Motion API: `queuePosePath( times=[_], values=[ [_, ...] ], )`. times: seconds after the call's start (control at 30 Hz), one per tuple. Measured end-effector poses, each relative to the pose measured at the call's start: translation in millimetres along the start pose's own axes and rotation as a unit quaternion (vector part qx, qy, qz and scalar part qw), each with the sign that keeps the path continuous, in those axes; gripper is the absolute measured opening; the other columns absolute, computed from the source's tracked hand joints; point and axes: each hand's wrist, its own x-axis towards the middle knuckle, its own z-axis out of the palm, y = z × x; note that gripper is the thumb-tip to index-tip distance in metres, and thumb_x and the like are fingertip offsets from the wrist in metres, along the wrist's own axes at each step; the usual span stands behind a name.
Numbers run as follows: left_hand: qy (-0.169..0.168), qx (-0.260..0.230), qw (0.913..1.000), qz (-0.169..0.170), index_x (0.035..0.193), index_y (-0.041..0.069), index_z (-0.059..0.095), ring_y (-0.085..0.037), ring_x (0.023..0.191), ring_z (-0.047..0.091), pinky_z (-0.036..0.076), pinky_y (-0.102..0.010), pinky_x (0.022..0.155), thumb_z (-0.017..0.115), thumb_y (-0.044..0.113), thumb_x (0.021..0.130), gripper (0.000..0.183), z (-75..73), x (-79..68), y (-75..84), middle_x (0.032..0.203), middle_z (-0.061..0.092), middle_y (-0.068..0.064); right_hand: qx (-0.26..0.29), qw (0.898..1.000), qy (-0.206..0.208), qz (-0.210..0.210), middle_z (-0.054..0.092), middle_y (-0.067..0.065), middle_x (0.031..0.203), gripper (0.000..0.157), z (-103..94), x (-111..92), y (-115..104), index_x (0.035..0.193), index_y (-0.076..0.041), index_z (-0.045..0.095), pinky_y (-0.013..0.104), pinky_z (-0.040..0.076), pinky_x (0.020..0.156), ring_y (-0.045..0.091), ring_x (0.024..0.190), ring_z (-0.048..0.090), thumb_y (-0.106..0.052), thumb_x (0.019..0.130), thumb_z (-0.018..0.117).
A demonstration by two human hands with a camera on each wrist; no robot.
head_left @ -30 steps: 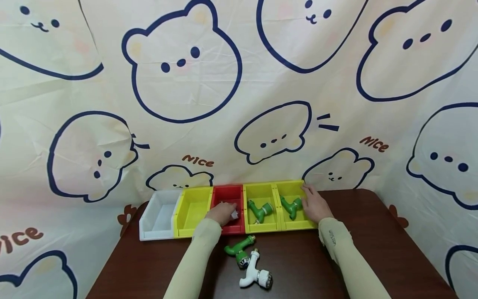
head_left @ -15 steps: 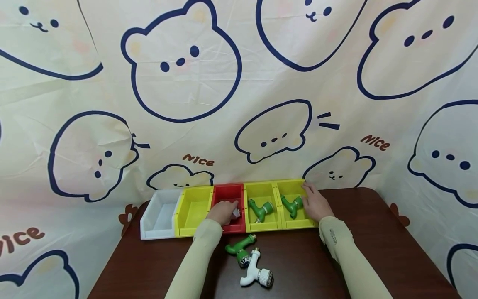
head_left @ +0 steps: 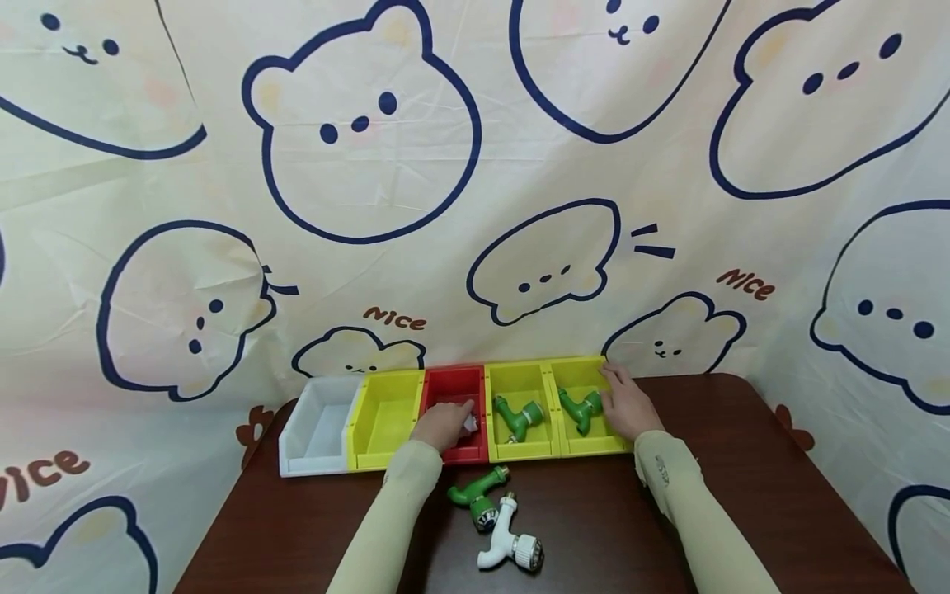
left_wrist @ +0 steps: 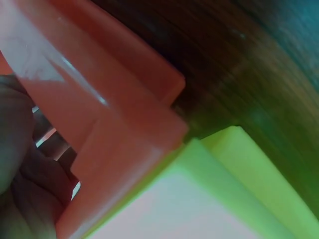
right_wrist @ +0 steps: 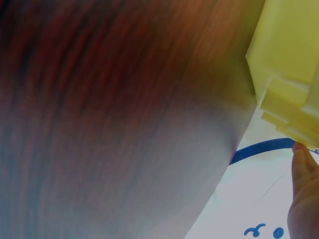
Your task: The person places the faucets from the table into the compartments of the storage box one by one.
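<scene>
In the head view my left hand (head_left: 441, 426) reaches into the red bin (head_left: 454, 378). It holds a small white piece (head_left: 471, 424), mostly covered by the fingers, so I cannot tell its kind. The left wrist view shows the curled fingers behind the red wall (left_wrist: 119, 114). My right hand (head_left: 629, 407) grips the outer wall of the rightmost yellow bin (head_left: 581, 371), with a fingertip at its back rim in the right wrist view. A green tap (head_left: 580, 411) lies in that bin, and another green tap (head_left: 518, 418) in the yellow bin beside it.
On the dark wooden table (head_left: 594, 528), in front of the bins, lie a green tap (head_left: 475, 495) and a white tap (head_left: 505, 540) close together. A yellow bin (head_left: 382, 421) and a white bin (head_left: 319, 429) extend the row leftward. A bear-printed cloth (head_left: 534, 173) hangs behind.
The left hand's fingers have shifted slightly inside the red bin around the white piece. My right hand keeps its place on the yellow bin.
</scene>
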Motion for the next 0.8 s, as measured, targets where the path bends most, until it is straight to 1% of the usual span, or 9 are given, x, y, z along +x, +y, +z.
queuePosePath(
  times=[0.13,0.2,0.3,0.37,0.43,0.6,0.7,0.8],
  values=[
    [0.01,-0.005,0.9999,0.0,0.145,0.012,0.06,-0.024,0.1,0.073,0.06,-0.04,0.096,0.076,0.022,0.095,0.054,0.7,-1.6,0.8,0.115,0.076,-0.009,-0.003,1.0,0.002,0.001,0.036,0.017,0.161,0.048,1.1,-1,0,0.152,0.0,0.044,0.058,0.043,0.114,0.041,0.142,0.047,-0.018,0.108,0.047],
    [0.014,-0.01,0.9998,-0.002,0.144,0.012,0.06,-0.025,0.101,0.073,0.06,-0.04,0.096,0.076,0.022,0.095,0.053,1.0,-2.4,1.7,0.117,0.076,-0.009,-0.001,1.0,0.003,0.001,0.036,0.017,0.161,0.048,1.4,-1,0,0.152,0.0,0.044,0.058,0.043,0.115,0.041,0.142,0.047,-0.018,0.108,0.047],
    [0.015,-0.015,0.9997,-0.01,0.144,0.01,0.06,-0.027,0.114,0.07,0.057,-0.042,0.102,0.077,0.022,0.095,0.053,0.6,-3.9,2.9,0.127,0.073,-0.01,0.001,1.0,0.004,0.0,0.036,0.017,0.16,0.048,1.5,-2,0,0.152,0.001,0.045,0.058,0.043,0.114,0.041,0.142,0.047,-0.017,0.108,0.047],
    [0.015,-0.013,0.9997,-0.012,0.144,0.01,0.06,-0.03,0.124,0.066,0.054,-0.044,0.107,0.076,0.022,0.095,0.053,0.4,-5.3,4.0,0.135,0.07,-0.011,0.004,1.0,0.004,-0.002,0.036,0.018,0.16,0.048,1.4,-2,-1,0.152,0.001,0.045,0.058,0.043,0.114,0.041,0.142,0.047,-0.017,0.108,0.048],
    [0.017,-0.01,0.9997,-0.012,0.143,0.009,0.061,-0.032,0.131,0.062,0.051,-0.045,0.111,0.076,0.023,0.095,0.052,-0.1,-6.6,4.9,0.14,0.067,-0.011,0.004,1.0,0.004,-0.004,0.036,0.018,0.16,0.048,1.4,-2,-1,0.152,0.001,0.045,0.058,0.043,0.114,0.042,0.142,0.047,-0.016,0.107,0.048],
    [0.027,-0.014,0.9995,-0.001,0.138,0.008,0.063,-0.032,0.128,0.063,0.051,-0.046,0.111,0.077,0.026,0.094,0.049,-2.1,-10.0,4.5,0.137,0.068,-0.011,0.003,1.0,0.004,-0.002,0.035,0.018,0.161,0.049,1.5,0,-1,0.153,0.001,0.044,0.058,0.042,0.115,0.042,0.143,0.045,-0.017,0.107,0.048],
    [0.038,-0.024,0.999,0.006,0.138,0.008,0.063,-0.033,0.129,0.062,0.049,-0.047,0.112,0.077,0.027,0.094,0.05,-4.9,-13.2,3.9,0.137,0.068,-0.012,0.003,1.0,0.003,0.001,0.035,0.018,0.161,0.049,2.1,0,0,0.153,0.0,0.044,0.058,0.042,0.116,0.042,0.144,0.045,-0.017,0.108,0.048],
    [0.059,-0.022,0.9979,0.013,0.141,0.009,0.062,-0.034,0.131,0.061,0.049,-0.048,0.112,0.076,0.026,0.095,0.051,-9.1,-17.4,4.6,0.139,0.067,-0.012,0.002,1.0,0.004,0.002,0.035,0.017,0.161,0.048,2.8,0,2,0.153,-0.001,0.044,0.058,0.042,0.115,0.041,0.143,0.045,-0.017,0.108,0.048]
  ],
)
